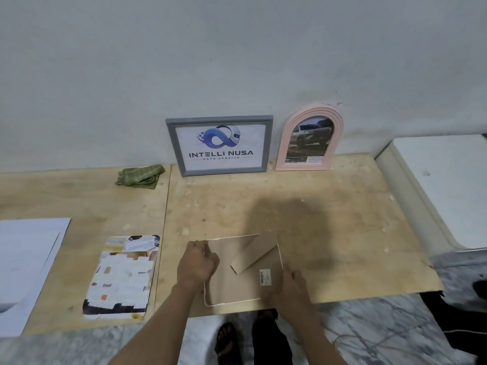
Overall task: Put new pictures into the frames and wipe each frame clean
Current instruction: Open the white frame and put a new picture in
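Note:
A white-edged frame lies face down near the front edge of the plywood table, its brown backing board up and the cardboard stand folded out. My left hand grips the frame's upper left edge with curled fingers. My right hand holds its lower right edge by the barcode sticker. A grey frame with a logo print and a pink arched frame with a car photo lean upright against the wall. A green cloth lies crumpled at the back left.
A printed picture lies flat left of the frame, and white paper sheets lie at the far left. A white appliance or box stands at the right. My sandalled feet show below the table edge on a marble floor.

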Demonstrator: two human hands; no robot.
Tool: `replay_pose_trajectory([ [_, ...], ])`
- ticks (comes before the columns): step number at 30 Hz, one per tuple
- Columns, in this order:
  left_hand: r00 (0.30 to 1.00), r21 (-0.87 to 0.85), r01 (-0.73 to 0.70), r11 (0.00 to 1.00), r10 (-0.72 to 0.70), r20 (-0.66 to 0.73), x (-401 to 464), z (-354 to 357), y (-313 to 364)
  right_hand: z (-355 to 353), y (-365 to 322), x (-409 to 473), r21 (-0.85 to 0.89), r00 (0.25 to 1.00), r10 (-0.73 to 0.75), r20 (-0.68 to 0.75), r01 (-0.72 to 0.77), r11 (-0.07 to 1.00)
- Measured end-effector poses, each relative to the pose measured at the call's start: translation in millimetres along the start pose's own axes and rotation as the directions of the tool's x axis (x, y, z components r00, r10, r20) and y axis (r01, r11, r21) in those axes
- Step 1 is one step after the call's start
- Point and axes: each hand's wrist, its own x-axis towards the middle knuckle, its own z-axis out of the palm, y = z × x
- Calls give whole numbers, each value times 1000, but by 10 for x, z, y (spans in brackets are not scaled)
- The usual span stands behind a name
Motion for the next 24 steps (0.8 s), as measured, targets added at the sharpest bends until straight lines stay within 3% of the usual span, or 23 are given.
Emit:
replay_pose_trajectory([
  [5,997,246,-72,967,68,26,104,28,98,60,-12,-12,-165,997,-67,-27,62,984],
  [15,979,441,-178,880,202,-7,162,19,16,106,-22,59,-209,995,-66,-78,49,977],
  [18,984,400,-165,902,177,7,177,36,27,118,-19,68,-211,994,-67,-88,47,976],
  [24,1000,162,17,987,-14,-25,183,45,224,114,-40,61,-208,993,-52,-108,29,978],
])
